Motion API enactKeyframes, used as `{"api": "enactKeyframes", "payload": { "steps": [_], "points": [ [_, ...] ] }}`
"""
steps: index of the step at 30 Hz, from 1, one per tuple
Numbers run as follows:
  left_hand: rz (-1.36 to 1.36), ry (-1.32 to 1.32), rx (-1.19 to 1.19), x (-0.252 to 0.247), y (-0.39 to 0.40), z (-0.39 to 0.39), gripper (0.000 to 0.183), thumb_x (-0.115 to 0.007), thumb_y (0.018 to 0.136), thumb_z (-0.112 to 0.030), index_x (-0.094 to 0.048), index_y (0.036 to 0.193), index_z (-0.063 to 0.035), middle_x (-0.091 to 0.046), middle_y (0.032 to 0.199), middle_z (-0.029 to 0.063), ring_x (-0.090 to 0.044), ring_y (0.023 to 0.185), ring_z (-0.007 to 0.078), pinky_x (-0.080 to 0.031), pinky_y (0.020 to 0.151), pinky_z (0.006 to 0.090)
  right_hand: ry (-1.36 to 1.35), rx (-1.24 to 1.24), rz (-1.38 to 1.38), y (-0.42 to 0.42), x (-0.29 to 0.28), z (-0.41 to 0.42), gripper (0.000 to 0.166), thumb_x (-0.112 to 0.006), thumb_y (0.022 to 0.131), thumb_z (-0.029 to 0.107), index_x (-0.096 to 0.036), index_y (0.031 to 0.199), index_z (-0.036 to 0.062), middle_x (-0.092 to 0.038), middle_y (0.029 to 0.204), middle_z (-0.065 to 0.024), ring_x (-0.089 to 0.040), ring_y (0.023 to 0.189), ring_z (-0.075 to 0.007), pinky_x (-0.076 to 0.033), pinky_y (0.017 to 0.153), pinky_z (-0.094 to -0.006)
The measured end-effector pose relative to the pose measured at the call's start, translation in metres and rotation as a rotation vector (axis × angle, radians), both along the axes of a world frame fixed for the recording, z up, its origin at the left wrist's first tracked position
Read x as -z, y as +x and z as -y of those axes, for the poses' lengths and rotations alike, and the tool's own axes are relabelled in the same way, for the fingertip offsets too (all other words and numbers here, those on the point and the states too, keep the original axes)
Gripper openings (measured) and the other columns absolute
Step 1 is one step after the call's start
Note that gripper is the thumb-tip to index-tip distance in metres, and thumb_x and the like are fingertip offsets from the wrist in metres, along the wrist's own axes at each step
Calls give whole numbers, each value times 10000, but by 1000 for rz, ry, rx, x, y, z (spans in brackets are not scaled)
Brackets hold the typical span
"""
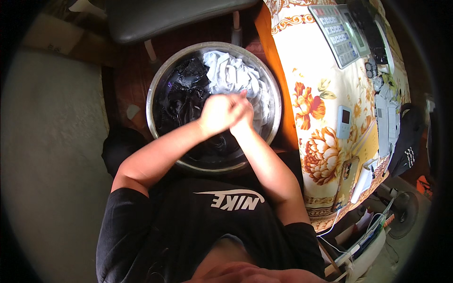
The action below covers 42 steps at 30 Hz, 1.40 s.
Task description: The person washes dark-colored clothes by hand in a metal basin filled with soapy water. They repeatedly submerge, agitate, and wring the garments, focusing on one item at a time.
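A round stainless steel basin (153, 116) stands before me, with wet fabric and water in it. Dark cloth (184, 102) fills its left side, partly under foamy water. White cloth (230, 72) lies bunched at the far right and runs down the right wall. Over the middle of the basin, my left hand (217, 112) is pressed against my right hand (245, 115), and the two overlap. Both are blurred, and the fingers are largely hidden. Some white cloth shows just behind them; whether any is gripped between the palms cannot be seen.
On the right, a table with a floral cloth (311, 106) holds a calculator (336, 35), a small light-blue device (344, 122) and a phone (345, 184). A dark padded seat (177, 17) stands beyond the basin. A fan (405, 215) is at lower right.
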<state>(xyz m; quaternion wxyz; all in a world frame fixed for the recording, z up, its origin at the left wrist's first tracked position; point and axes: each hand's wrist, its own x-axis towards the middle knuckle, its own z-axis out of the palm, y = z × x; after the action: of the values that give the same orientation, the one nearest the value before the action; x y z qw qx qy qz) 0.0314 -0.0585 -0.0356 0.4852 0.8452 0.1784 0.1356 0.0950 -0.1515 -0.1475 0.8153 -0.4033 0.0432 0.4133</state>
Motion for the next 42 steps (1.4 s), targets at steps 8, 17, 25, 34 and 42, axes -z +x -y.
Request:
{"api": "enactKeyframes", "payload": {
  "steps": [8,17,25,34,42],
  "points": [
    [-56,74,-295,14,3,-14,342,-519,886,-289,-645,689,-39,-584,615,190,-613,580,342,-493,543,400,-516,5,1,-23,-116,-31,360,-440,965,294,-574,1116,-4,-579,1059,-88,-537,972,-154,-431,835,-295],
    [2,151,-337,13,5,-28,335,-544,870,-272,-583,621,-52,-570,584,175,-589,538,350,-481,507,416,-405,-114,-31,-25,-91,-26,366,-462,954,282,-569,1147,-10,-574,1107,-80,-512,1020,-139,-409,871,-287],
    [54,228,-225,1,1,-17,318,-555,862,-268,-583,628,-55,-574,597,167,-594,567,342,-477,521,409,-443,-111,54,-20,-93,-24,379,-498,937,312,-590,1117,-8,-606,996,-74,-536,903,-138,-432,777,-270],
    [-224,-274,293,-10,-1,-56,453,-638,852,-375,-578,1037,33,-626,871,138,-579,889,181,-437,826,311,-600,-153,757,24,-92,-21,444,-451,964,325,-618,815,-58,-582,635,-86,-509,604,-139,-424,591,-331],
    [-103,-119,-248,-42,-13,-104,229,-635,851,-262,-618,938,-50,-640,757,73,-603,686,161,-472,680,301,-760,-558,1059,14,-72,-17,465,-596,869,389,-524,715,-44,-512,641,-233,-527,599,-308,-410,602,-404]
  ]
}}
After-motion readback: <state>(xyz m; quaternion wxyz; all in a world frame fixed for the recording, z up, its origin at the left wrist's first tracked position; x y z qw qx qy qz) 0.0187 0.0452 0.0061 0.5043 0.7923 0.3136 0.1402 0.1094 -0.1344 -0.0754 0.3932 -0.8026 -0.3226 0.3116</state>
